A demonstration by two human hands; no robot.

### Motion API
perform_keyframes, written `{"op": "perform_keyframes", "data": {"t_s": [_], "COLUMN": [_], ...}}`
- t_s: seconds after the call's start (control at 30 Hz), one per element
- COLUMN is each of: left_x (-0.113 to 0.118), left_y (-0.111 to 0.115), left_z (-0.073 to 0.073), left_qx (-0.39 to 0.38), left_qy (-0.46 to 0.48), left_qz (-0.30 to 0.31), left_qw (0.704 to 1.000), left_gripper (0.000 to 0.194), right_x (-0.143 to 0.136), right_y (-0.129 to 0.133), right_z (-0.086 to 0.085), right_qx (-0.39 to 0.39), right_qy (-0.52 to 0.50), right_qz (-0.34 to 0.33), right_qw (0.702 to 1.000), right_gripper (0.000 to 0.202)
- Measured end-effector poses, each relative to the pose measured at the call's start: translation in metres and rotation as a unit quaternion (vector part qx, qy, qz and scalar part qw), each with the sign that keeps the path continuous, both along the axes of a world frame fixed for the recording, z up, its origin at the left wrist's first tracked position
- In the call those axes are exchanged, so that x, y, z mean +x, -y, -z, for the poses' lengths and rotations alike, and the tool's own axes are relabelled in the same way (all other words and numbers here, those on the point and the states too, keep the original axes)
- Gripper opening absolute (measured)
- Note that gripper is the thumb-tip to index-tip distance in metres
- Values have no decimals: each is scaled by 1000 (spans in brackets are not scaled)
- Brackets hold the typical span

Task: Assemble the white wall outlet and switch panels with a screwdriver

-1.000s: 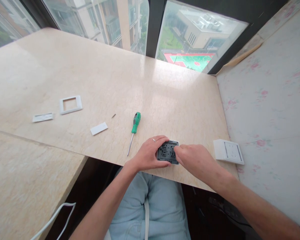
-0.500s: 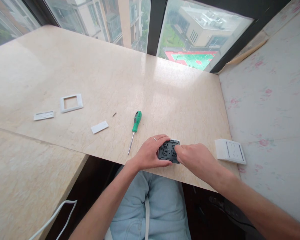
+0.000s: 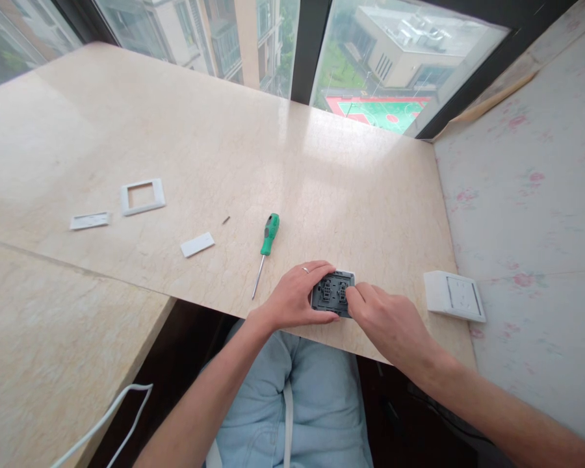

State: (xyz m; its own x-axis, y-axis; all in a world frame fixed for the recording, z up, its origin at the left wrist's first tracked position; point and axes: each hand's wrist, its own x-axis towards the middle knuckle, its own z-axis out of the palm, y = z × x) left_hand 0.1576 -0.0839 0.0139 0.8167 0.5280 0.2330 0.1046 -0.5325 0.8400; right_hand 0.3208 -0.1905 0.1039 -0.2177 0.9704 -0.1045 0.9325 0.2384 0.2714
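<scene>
A dark grey switch module (image 3: 334, 296) with a light rim lies near the front edge of the stone counter. My left hand (image 3: 297, 296) grips it from the left, with the thumb along the near side and the fingers along the far side. The fingers of my right hand (image 3: 373, 309) are pressed together at the module's right part; whether they pinch something small there is hidden. Left of my hands lies a green-handled screwdriver (image 3: 270, 235), its tip toward the counter's front edge.
On the left of the counter (image 3: 214, 162) are a white frame (image 3: 158, 194), a narrow white piece (image 3: 90, 221), a white plate (image 3: 197, 245) and a small dark pin (image 3: 226, 220). A white box (image 3: 453, 296) stands by the right wall. A white cable hangs lower left.
The view has shifted slightly. My right hand has turned a little at the module's right part, showing more of its knuckles. My left hand keeps its grip.
</scene>
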Motion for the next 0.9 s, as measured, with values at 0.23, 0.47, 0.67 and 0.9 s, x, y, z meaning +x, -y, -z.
{"op": "perform_keyframes", "data": {"t_s": [0.23,0.47,0.67,0.9], "left_x": [1,1,1,1], "left_y": [0,1,0,1], "left_z": [0,0,0,-1], "left_qx": [3,3,5,3], "left_qy": [6,4,7,7], "left_qz": [-2,-5,-4,-8], "left_qw": [1000,1000,1000,1000], "left_gripper": [80,79,79,78], "right_x": [-1,4,6,10], "right_y": [0,0,-2,-12], "right_z": [2,4,4,2], "right_qx": [36,2,-52,-110], "right_qy": [-11,-24,-35,-115], "right_qz": [-38,-31,-9,64], "right_qw": [999,999,998,985], "right_gripper": [30,30,26,23]}}
